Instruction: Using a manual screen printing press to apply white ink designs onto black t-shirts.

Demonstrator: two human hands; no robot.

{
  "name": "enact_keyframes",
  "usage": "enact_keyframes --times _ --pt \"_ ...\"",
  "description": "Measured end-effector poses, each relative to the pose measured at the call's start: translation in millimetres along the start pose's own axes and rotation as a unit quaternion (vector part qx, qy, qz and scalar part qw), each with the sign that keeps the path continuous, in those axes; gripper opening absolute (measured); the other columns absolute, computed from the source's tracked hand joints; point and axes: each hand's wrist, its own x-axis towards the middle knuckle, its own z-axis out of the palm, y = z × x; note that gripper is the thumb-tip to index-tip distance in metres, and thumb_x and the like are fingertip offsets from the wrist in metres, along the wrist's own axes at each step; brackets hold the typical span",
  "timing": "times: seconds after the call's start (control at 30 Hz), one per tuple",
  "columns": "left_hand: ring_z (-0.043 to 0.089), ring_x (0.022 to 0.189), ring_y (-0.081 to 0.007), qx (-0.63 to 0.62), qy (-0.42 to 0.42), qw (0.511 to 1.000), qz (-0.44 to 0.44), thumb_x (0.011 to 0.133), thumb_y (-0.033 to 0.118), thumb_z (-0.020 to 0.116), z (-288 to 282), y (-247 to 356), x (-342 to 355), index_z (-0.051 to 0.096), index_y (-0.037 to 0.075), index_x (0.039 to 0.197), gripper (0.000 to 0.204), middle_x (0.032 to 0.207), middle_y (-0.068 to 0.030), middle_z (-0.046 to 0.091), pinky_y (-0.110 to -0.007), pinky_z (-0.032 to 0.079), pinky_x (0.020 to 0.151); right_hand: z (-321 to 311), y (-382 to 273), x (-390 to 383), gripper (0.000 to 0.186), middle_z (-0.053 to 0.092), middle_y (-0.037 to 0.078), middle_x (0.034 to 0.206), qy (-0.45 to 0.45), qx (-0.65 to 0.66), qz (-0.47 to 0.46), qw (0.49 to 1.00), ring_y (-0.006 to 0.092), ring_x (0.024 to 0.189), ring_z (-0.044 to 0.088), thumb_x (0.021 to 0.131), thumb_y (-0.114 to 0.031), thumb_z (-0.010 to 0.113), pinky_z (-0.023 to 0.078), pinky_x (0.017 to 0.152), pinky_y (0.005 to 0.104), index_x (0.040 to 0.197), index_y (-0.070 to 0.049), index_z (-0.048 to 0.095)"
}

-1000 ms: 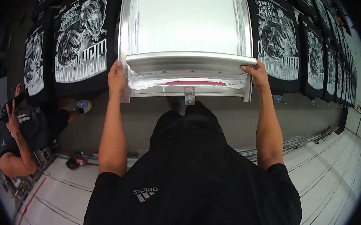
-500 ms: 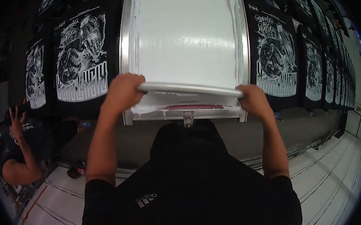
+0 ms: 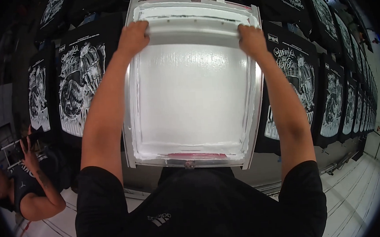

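Observation:
My left hand (image 3: 133,39) and my right hand (image 3: 252,40) are closed around the two ends of a long squeegee (image 3: 195,34). It lies crosswise near the far end of a screen-printing frame (image 3: 129,127) with metal rails. Wet, shiny white ink (image 3: 188,96) coats the mesh between the squeegee and my body. Thicker white ink is smeared along the frame's inner edges. At the near edge a reddish strip (image 3: 197,155) shows through, with a small metal clamp (image 3: 189,164) below it. Both my arms reach forward over the frame's sides.
Black T-shirts with white prints lie on both sides, among them one shirt (image 3: 81,82) at left and another (image 3: 290,74) at right. More shirts form a row curving away at right. A person (image 3: 40,186) at the left raises a hand holding a dark object.
The squeegee has moved from the frame's near end to its far end, with both hands still gripping it. My arms are stretched farther forward, and more of the frame shows.

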Motion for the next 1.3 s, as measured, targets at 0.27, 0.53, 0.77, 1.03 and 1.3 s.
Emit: enact_keyframes --times 0.27,0.53,0.77,1.03,1.3 --pt "0.056 0.097 -0.0291 -0.08 -0.018 0.996 0.032 0.064 0.006 0.07 -45.6 59.7 -187.0 0.059 0.007 0.104 0.041 0.099 -0.01 0.059 -0.042 0.041 0.082 -66.4 -70.9 -168.6 0.031 0.06 0.013 0.091 -0.121 0.122 -0.01 0.985 0.0323 0.092 0.059 0.069 0.001 0.058 0.041 0.088 0.0454 0.099 -0.005 0.057" --pt "0.058 0.09 -0.0275 -0.115 -0.122 0.986 0.005 0.057 0.005 0.075 -105.7 121.6 -364.5 0.062 0.007 0.093 0.038 0.092 -0.0076 0.063 -0.04 0.041 0.079 -138.3 -145.0 -347.0 0.036 0.064 0.012 0.085 -0.1 0.225 -0.009 0.969 0.0319 0.086 0.06 0.06 0.002 0.06 0.042 0.086 0.0451 0.095 -0.004 0.061" --pt "0.061 0.089 -0.0274 -0.151 -0.09 0.984 0.005 0.055 0.002 0.071 -87.7 119.6 -381.0 0.062 0.007 0.094 0.04 0.093 -0.0086 0.064 -0.04 0.043 0.081 -126.8 -153.5 -354.9 0.041 0.067 0.01 0.093 -0.243 0.182 0.045 0.952 0.0296 0.094 0.063 0.057 0.003 0.063 0.041 0.103 0.0488 0.096 -0.007 0.063" --pt "0.063 0.093 -0.0291 -0.13 0.028 0.991 0.034 0.055 -0.002 0.064 -35.2 89.1 -303.2 0.063 0.006 0.094 0.04 0.095 -0.0114 0.066 -0.044 0.043 0.088 -70.5 -120.3 -295.1 0.041 0.066 0.007 0.09 -0.067 0.157 0.026 0.985 0.0287 0.091 0.062 0.056 -0.001 0.064 0.039 0.105 0.0522 0.097 -0.009 0.063" --pt "0.066 0.088 -0.0352 -0.07 0.006 0.998 -0.001 0.061 0.009 0.075 -11.4 16.3 -62.6 0.072 0.007 0.1 0.039 0.09 -0.0162 0.07 -0.042 0.052 0.082 -28.5 -28.0 -62.9 0.025 0.067 0.012 0.078 -0.047 0.052 0.008 0.998 0.0323 0.082 0.065 0.066 -0.012 0.067 0.044 0.1 0.0487 0.091 -0.014 0.066"
